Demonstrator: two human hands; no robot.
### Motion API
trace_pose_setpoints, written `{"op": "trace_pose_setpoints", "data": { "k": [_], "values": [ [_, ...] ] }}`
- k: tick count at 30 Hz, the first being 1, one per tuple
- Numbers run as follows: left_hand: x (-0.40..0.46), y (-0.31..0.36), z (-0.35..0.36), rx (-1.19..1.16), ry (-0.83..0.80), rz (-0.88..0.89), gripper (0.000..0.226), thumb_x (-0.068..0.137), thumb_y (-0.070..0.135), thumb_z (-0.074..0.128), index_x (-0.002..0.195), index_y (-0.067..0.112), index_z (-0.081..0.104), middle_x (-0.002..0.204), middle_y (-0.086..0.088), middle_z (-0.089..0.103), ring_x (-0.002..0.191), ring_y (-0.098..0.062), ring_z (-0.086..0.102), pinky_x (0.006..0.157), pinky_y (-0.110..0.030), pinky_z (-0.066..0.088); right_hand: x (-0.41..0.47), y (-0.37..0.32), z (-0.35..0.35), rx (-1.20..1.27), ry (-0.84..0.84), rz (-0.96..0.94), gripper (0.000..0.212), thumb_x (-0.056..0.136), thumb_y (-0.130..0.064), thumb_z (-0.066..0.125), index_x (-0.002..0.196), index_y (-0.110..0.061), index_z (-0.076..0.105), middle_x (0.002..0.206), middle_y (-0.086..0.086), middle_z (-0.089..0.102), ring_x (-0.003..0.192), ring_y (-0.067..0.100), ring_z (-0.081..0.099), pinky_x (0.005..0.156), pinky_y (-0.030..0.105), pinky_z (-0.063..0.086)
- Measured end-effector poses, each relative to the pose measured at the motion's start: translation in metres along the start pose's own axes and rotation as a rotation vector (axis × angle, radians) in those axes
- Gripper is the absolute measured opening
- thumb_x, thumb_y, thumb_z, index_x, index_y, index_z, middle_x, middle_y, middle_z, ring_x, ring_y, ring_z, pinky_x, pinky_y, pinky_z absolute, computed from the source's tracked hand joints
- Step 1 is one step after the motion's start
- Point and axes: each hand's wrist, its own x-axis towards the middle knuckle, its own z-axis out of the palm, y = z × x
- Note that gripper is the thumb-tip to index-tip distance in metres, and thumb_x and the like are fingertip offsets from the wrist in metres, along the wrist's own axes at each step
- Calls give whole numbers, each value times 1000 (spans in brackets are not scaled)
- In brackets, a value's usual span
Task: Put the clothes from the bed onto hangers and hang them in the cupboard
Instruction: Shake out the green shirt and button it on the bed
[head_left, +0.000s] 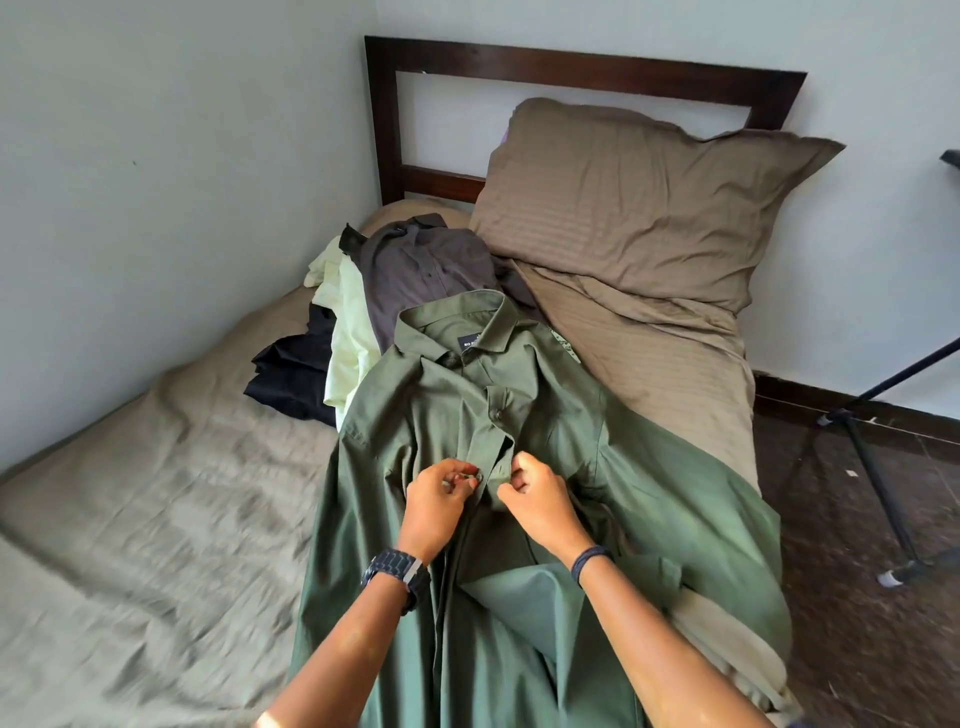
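**Both hands stuck at the green shirt's buttons**

Left hand (435, 501) and right hand (535, 496) were each pinching the button strip of the green shirt (524, 415), which lay flat on the bed (156, 493). Right behind it sat a pile: grey shirt (421, 270), pale yellow one (345, 332), something dark (291, 374), beside the pillow (639, 202).

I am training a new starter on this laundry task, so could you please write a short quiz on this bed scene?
1. True or false: the green shirt is already on a hanger.
2. What do the left hand and right hand pinch? A) the brown pillow B) the shirt's button placket C) the dark grey shirt
3. Fill in: a pale yellow garment lies between the dark grey shirt and a ____ garment.

Key: 1 false; 2 B; 3 black.
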Motion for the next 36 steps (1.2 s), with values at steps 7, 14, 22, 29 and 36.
{"op": "trace_pose_setpoints", "data": {
  "k": [7, 14, 22, 29, 36],
  "values": [
    [-3, 12, 17, 101, -14, 120, 8, 85, 10, 66, 91, 14, 70, 77, 9, 64, 73, -2, 57, 68, -3, 38, -3, 11, -10, 122, 57, -39, 32, 87, -18, 65, 66, -7, 42, 52, -7, 35, 52, 6, 26, 52, 23, 26],
    [-5, 20, 28, 21, -85, 19, 7, 83, 11, 68, 82, 16, 64, 72, 10, 60, 69, -6, 57, 60, -7, 40, -14, 10, -19, 112, 243, -81, 29, 88, -16, 65, 65, -16, 48, 47, -8, 42, 46, 7, 36, 48, 15, 29],
    [-16, 28, 19, -104, 42, -55, 16, 79, 10, 72, 68, 19, 63, 64, 5, 65, 62, -8, 61, 62, -12, 47, -30, -2, -27, -428, 456, -327, 11, 86, -11, 63, 77, -12, 56, 76, 4, 55, 59, 30, 56, 48, 39, 45],
    [-24, 33, 15, -262, 52, -72, 11, 77, 4, 69, 70, 13, 67, 66, 0, 68, 63, -9, 63, 67, -18, 52, -38, -10, -10, -346, 304, -345, 5, 87, -12, 61, 83, -13, 62, 85, 1, 57, 64, 22, 58, 54, 35, 45],
    [-26, 33, 9, -548, -111, -100, 14, 85, -8, 62, 76, 3, 64, 70, -9, 68, 59, -11, 65, 60, -19, 54, -38, -8, -16, -166, 264, -270, 6, 87, -14, 64, 88, -16, 70, 84, -7, 59, 60, 8, 53, 61, 22, 46]
  ]
}}
